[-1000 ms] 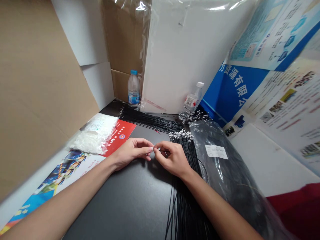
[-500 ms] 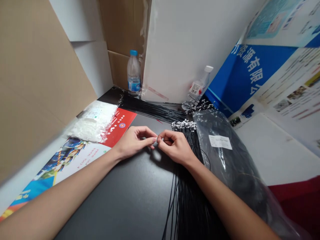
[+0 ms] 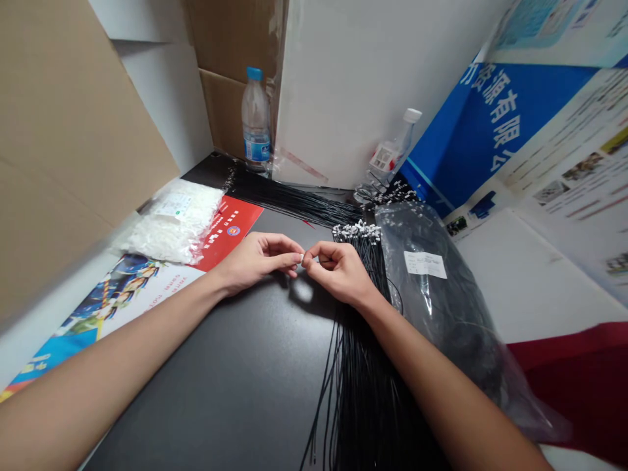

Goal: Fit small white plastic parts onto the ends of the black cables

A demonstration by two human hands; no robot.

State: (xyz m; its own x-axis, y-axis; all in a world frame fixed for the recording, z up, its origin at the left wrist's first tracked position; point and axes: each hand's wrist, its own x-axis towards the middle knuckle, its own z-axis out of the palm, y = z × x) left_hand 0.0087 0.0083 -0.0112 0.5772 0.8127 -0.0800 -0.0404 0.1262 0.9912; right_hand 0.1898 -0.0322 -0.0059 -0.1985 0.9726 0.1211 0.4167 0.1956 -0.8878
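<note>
My left hand [image 3: 258, 261] is closed in a pinch on a small white connector [image 3: 301, 257] above the black tabletop [image 3: 235, 366]. Thumb and index finger of my right hand [image 3: 338, 268] are pinched together right against it, fingertip to fingertip; what they grip is hidden. Beneath the right wrist runs a thick bundle of black wires [image 3: 363, 379], its far ends tipped with white connectors [image 3: 357, 231]. A few loose strands fan out on the bundle's left side.
At left, a clear bag of white pieces [image 3: 171, 226] lies on a printed red sheet [image 3: 240, 219]. More black wires [image 3: 294, 199] stretch along the back. Two bottles, one blue-capped [image 3: 256, 131], one white-capped [image 3: 392, 157], stand there. A labelled plastic bag [image 3: 441, 307] lies right.
The whole view has shifted slightly, with things sitting a little higher in the picture. Both hands keep their pinch together; the white connector now shows more plainly between the fingertips.
</note>
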